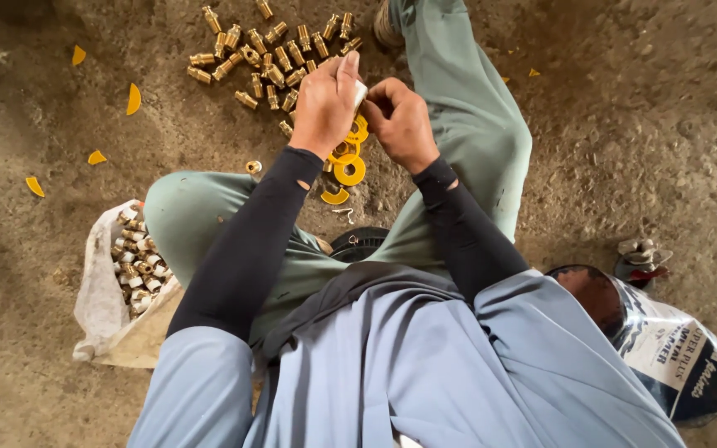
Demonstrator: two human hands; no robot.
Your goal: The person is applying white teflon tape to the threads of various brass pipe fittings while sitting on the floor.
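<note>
My left hand (327, 104) and my right hand (400, 123) are raised together over the dirt floor, fingers pinched around a small white strip or piece (360, 91) held between them; what else sits in the fingers is hidden. Just beyond the hands lies a scattered pile of brass fittings (267, 50). Directly beneath the hands lie yellow plastic rings (348, 170) and spool pieces. Both arms wear black sleeves under a light blue shirt.
A white sack (97, 307) at my left knee holds several brass fittings with white wrapping (136, 261). A dark printed bag (674, 348) stands at the right. Yellow plastic fragments (133, 98) dot the dirt floor at left. My green-trousered legs are folded.
</note>
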